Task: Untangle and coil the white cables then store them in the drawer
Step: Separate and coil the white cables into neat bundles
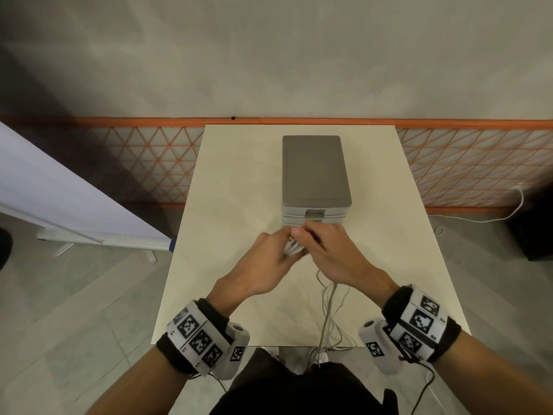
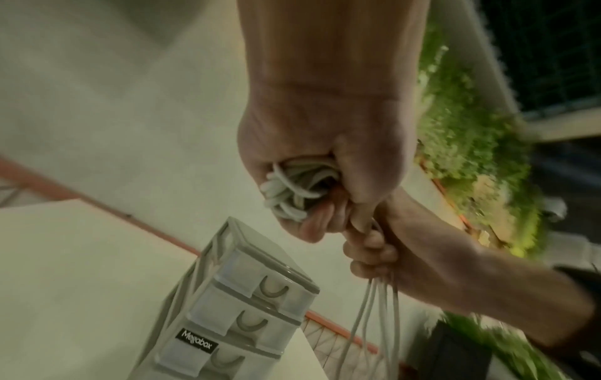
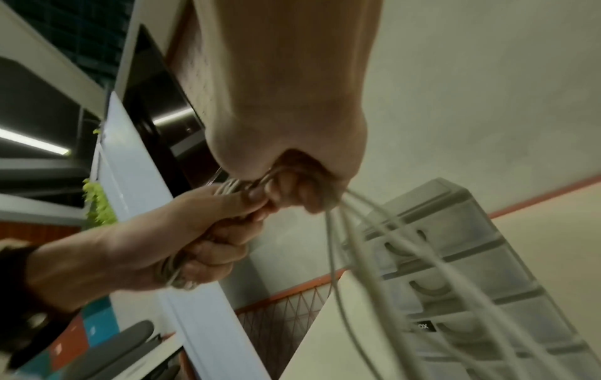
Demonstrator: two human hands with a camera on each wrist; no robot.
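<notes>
Cables (image 2: pixel 294 191), white: a wound bundle sits in the fist of the left hand (image 1: pixel 263 262), fingers curled tight round it, apparently to keep the finished turns from springing loose, just in front of the drawer unit (image 1: pixel 315 175) on the table (image 1: pixel 233 181). Right hand (image 1: pixel 332 250): fingers curled round the loose strands right beside the coil, seemingly to feed them onto it under tension; the slack trails toward the near table edge and hangs over it. Drawers: all closed, so coiling looks unfinished and storing not yet begun.
</notes>
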